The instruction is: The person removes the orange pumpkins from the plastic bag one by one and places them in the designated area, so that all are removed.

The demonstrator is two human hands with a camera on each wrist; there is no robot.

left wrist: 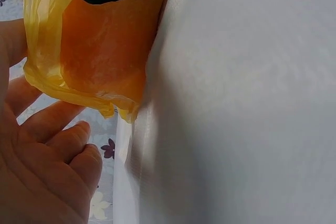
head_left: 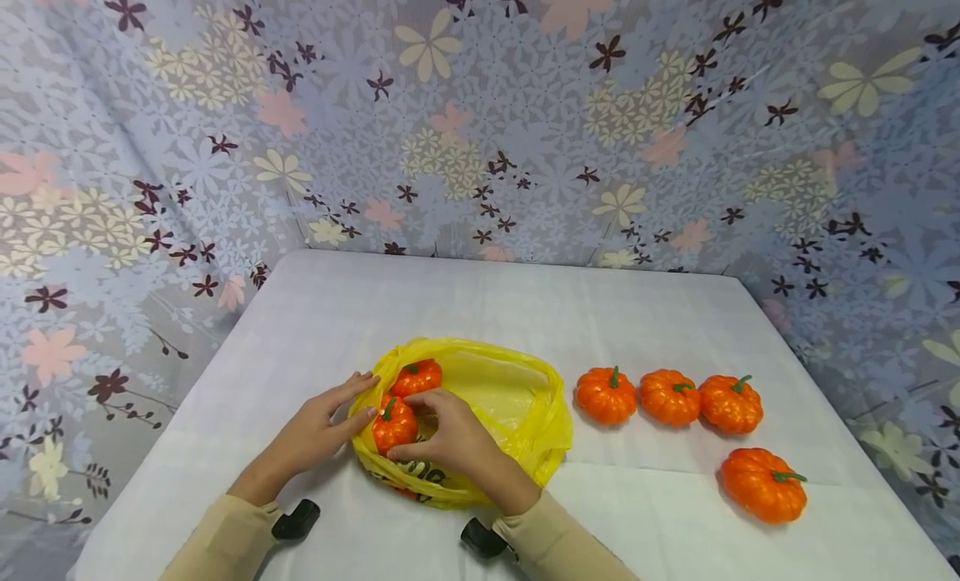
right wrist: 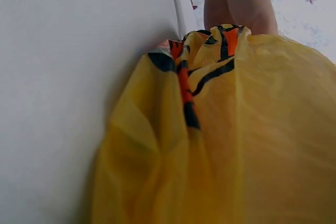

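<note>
A yellow plastic bag point(head_left: 525, 448) lies with its mouth wide on the table. My right hand point(head_left: 453, 435) reaches into it and grips a small orange pumpkin point(head_left: 394, 427) between thumb and fingers, at the bag's left side. Just behind that one sits another pumpkin point(head_left: 418, 378) inside the bag. My left hand point(head_left: 318, 427) touches the bag's left rim with fingers fairly straight. Seen from the left wrist, the left hand point(left wrist: 47, 150) is beside the bag point(left wrist: 44, 72), an orange shape showing through the plastic. From the right wrist, the bag point(right wrist: 283, 129) hides the right hand's fingers.
To the right of the bag stand three pumpkins in a row point(head_left: 670, 398), with a separate pumpkin point(head_left: 763, 485) nearer the front right. A white cloth covers the table point(head_left: 637, 523). Flowered fabric point(head_left: 480, 131) hangs behind and at both sides.
</note>
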